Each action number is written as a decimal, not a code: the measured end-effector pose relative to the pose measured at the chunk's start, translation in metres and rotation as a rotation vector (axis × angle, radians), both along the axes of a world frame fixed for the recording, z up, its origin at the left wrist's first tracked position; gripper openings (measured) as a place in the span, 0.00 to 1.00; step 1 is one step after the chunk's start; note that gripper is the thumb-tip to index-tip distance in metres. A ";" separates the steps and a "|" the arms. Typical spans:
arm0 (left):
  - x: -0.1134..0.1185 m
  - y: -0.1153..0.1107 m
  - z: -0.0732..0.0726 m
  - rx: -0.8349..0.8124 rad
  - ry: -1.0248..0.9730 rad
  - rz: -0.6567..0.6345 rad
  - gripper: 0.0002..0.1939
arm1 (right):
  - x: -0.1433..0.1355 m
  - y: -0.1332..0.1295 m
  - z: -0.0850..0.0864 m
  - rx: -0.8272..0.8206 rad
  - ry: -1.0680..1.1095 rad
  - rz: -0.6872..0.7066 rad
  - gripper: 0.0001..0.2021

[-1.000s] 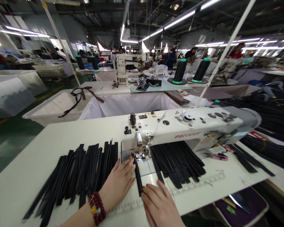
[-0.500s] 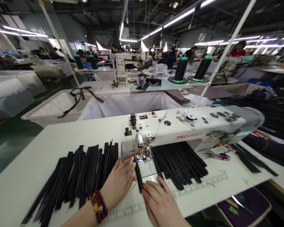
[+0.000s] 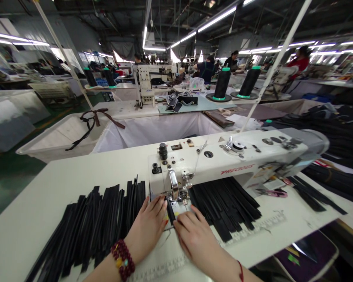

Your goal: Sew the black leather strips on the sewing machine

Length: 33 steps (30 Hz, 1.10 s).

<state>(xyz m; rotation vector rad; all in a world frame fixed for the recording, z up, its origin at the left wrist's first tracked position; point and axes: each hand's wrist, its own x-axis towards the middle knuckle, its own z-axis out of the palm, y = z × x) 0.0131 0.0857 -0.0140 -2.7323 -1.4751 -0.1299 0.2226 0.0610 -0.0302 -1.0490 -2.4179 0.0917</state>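
A narrow black strip [image 3: 170, 210] runs lengthwise under the needle area of the white sewing machine [image 3: 206, 164]. My left hand [image 3: 150, 223] lies with its fingers stretched forward along the strip's left side, fingertips touching it close to the presser foot [image 3: 174, 192]. At the strip's near end, my right hand [image 3: 195, 231] has its fingers bent and pressed together on it; the end itself is hidden under them. Left of the machine head, a row of black strips [image 3: 97, 223] is spread on the table. More black strips [image 3: 223, 207] lie beneath the machine arm.
Pink-handled snips [image 3: 274, 193] rest on the table right of the machine arm. A printed ruler scale [image 3: 253, 227] runs along the near side. Behind the machine stands a cloth-lined bin [image 3: 153, 127]; black thread cones [image 3: 222, 86] stand farther back. Several people work in the background.
My right hand has moved forward toward the needle, and the strip has fed farther under the presser foot, so less of it shows. My left hand stays almost in place.
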 end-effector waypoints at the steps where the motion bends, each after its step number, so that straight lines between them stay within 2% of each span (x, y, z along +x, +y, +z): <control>1: 0.000 0.001 0.000 -0.003 0.007 0.004 0.20 | -0.001 0.003 0.002 0.000 -0.015 -0.004 0.11; 6: 0.001 0.004 0.005 -0.039 0.043 0.010 0.21 | -0.008 0.019 0.010 -0.011 -0.109 -0.021 0.04; 15: 0.002 0.008 0.008 -0.076 0.060 0.031 0.19 | -0.023 0.040 0.004 0.017 -0.164 -0.079 0.04; 24: 0.001 0.013 0.007 -0.102 0.051 0.047 0.18 | -0.027 0.043 0.000 0.019 -0.179 -0.117 0.05; 33: 0.001 0.014 0.015 -0.073 0.055 0.034 0.17 | -0.023 0.042 0.002 -0.015 -0.149 -0.105 0.03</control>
